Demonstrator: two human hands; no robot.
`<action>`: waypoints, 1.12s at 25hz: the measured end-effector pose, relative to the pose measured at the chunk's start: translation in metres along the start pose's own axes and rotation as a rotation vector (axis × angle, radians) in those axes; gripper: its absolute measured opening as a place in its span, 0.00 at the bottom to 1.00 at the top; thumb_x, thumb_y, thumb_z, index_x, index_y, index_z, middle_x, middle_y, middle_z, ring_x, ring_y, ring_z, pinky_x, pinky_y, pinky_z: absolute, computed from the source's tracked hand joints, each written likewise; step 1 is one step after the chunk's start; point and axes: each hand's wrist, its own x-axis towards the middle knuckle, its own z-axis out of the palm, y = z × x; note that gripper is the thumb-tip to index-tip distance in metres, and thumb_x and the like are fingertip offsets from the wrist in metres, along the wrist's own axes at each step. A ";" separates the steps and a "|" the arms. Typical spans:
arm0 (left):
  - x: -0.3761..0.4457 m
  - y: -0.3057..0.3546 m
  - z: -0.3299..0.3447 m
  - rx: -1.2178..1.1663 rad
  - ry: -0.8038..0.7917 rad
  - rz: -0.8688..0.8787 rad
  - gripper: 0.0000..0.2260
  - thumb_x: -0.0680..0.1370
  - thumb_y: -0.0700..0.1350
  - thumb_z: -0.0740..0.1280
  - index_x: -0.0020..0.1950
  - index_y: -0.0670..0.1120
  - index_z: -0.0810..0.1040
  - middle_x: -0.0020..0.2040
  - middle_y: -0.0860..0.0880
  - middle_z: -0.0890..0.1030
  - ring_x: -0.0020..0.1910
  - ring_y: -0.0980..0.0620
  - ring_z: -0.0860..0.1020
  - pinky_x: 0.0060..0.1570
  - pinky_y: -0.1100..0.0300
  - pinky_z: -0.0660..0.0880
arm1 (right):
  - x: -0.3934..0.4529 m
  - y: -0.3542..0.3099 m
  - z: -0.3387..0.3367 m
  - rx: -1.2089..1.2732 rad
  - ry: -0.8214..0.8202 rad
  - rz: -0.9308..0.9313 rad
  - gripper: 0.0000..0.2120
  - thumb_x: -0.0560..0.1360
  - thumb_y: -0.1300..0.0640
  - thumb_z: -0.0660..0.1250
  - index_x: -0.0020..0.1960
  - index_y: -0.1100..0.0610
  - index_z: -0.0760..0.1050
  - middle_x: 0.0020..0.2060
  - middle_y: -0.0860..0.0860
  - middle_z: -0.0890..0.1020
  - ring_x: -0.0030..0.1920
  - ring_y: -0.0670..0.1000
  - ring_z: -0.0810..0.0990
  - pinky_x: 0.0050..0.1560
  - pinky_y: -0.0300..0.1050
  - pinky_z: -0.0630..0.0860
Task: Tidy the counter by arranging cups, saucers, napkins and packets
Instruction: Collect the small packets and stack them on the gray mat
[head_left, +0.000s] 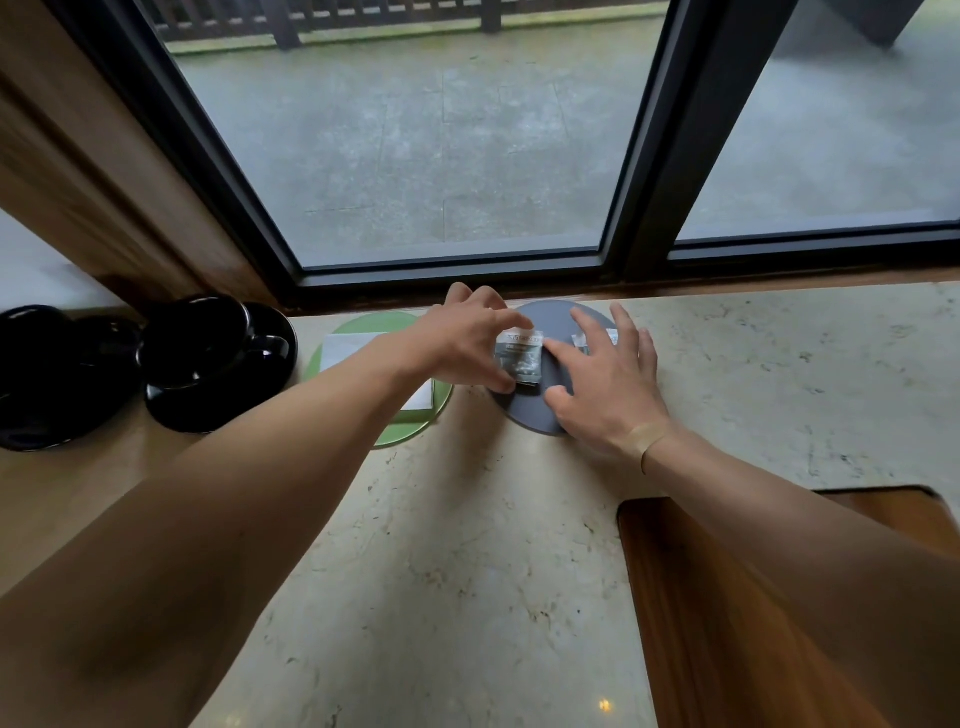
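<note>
A grey round saucer (530, 413) lies on the marble counter by the window. On it lies a clear packet (519, 358) with a white label. My left hand (467, 338) pinches that packet between thumb and fingers. My right hand (602, 374) rests spread over the saucer's right half, fingers apart, partly covering a second packet (597, 340). To the left a green round saucer (410, 436) carries a white folded napkin (343, 348), partly hidden by my left forearm. Two black cups on black saucers stand at the far left, one (208, 348) nearer and one (47, 374) at the edge.
The marble counter (467, 571) runs toward me. A wooden panel (727, 597) is set in at the lower right. Dark window frames (452, 275) close off the back edge. A wooden wall (78, 182) stands at the left.
</note>
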 end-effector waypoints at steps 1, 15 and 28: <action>0.000 0.000 0.000 -0.010 -0.002 -0.003 0.34 0.67 0.57 0.73 0.72 0.61 0.66 0.67 0.50 0.66 0.64 0.46 0.60 0.64 0.48 0.68 | -0.001 0.000 0.001 0.004 0.004 0.001 0.27 0.74 0.46 0.60 0.73 0.43 0.63 0.77 0.52 0.52 0.76 0.59 0.38 0.74 0.62 0.40; 0.001 0.005 -0.006 0.122 0.063 0.046 0.30 0.64 0.58 0.72 0.65 0.54 0.72 0.66 0.50 0.66 0.63 0.47 0.63 0.60 0.48 0.71 | -0.005 0.004 0.004 0.012 0.039 0.009 0.27 0.75 0.48 0.59 0.73 0.47 0.63 0.77 0.52 0.56 0.76 0.58 0.42 0.75 0.60 0.44; -0.006 0.001 0.008 0.101 0.113 -0.026 0.34 0.66 0.64 0.70 0.70 0.56 0.68 0.67 0.50 0.67 0.65 0.46 0.63 0.57 0.51 0.68 | -0.005 -0.002 0.004 0.045 0.047 -0.005 0.26 0.74 0.49 0.60 0.73 0.46 0.63 0.77 0.52 0.56 0.76 0.58 0.42 0.75 0.61 0.43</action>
